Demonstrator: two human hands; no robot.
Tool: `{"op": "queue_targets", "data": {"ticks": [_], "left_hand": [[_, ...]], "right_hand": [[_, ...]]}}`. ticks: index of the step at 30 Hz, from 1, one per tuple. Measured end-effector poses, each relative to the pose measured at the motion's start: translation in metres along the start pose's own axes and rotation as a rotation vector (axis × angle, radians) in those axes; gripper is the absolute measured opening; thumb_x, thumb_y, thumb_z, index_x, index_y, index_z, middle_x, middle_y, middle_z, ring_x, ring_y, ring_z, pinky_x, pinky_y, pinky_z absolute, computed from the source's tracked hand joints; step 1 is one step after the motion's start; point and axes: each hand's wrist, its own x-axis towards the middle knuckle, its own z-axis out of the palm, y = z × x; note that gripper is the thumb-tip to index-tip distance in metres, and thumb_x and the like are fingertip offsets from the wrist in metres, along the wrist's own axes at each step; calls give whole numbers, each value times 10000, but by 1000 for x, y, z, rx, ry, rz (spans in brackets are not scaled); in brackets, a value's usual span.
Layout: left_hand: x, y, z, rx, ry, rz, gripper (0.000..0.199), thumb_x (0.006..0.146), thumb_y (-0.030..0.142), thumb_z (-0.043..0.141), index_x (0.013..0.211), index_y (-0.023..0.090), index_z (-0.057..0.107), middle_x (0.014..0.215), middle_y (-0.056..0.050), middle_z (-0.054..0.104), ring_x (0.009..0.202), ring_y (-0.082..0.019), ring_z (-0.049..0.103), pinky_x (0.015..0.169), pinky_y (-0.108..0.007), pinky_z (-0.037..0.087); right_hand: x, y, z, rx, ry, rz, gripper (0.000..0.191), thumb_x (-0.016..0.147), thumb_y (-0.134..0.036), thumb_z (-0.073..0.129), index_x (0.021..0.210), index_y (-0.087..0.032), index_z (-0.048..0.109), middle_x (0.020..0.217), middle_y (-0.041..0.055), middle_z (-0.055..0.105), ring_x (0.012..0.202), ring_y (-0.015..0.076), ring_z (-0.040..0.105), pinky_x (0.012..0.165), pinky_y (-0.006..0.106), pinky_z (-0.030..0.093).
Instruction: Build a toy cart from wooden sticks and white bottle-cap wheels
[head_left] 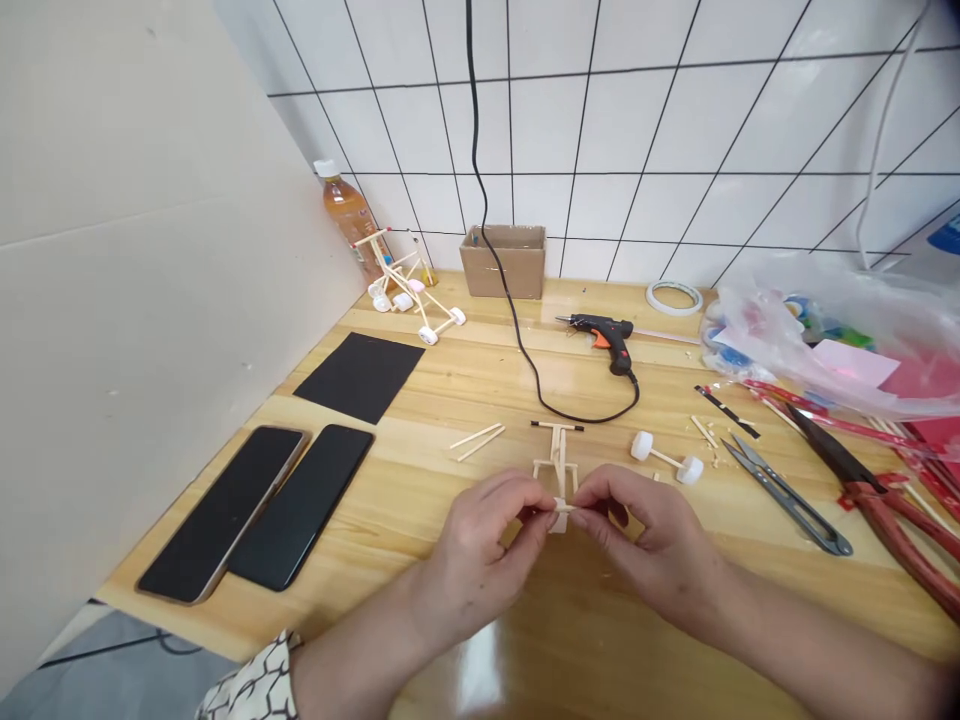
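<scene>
A short wooden stick spans the gap between my two hands. My left hand pinches its left end between thumb and fingers, and my right hand pinches its right end the same way. Just beyond the fingertips is a small model frame of wooden sticks, topped by a crossbar with black ends. A pale flat piece shows below the stick; whether the stick is joined to the frame I cannot tell. To the right lies an axle with two white wheels.
Left are two phones, black sheet, loose sticks and a finished-looking stick tricycle by a bottle. Behind stand a cardboard box and corded glue gun. Snips and pliers lie right.
</scene>
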Motion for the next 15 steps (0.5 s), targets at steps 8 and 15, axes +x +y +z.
{"op": "queue_targets", "data": {"ticks": [8, 15], "left_hand": [[1, 0, 1, -15, 33, -65, 42, 778, 121, 579, 803, 146, 602, 718, -26, 613, 657, -105, 577, 636, -201, 470], [1, -3, 2, 0, 55, -35, 41, 786, 119, 580, 812, 145, 597, 728, -19, 617, 666, -93, 576, 640, -190, 472]], "right_hand": [[1, 2, -1, -30, 6, -37, 93, 858, -192, 482, 785, -205, 537, 648, -18, 560, 575, 99, 508, 514, 210, 397], [0, 3, 0, -17, 7, -52, 85, 864, -190, 483, 798, -202, 535, 657, -21, 556, 583, 91, 502, 528, 204, 401]]}}
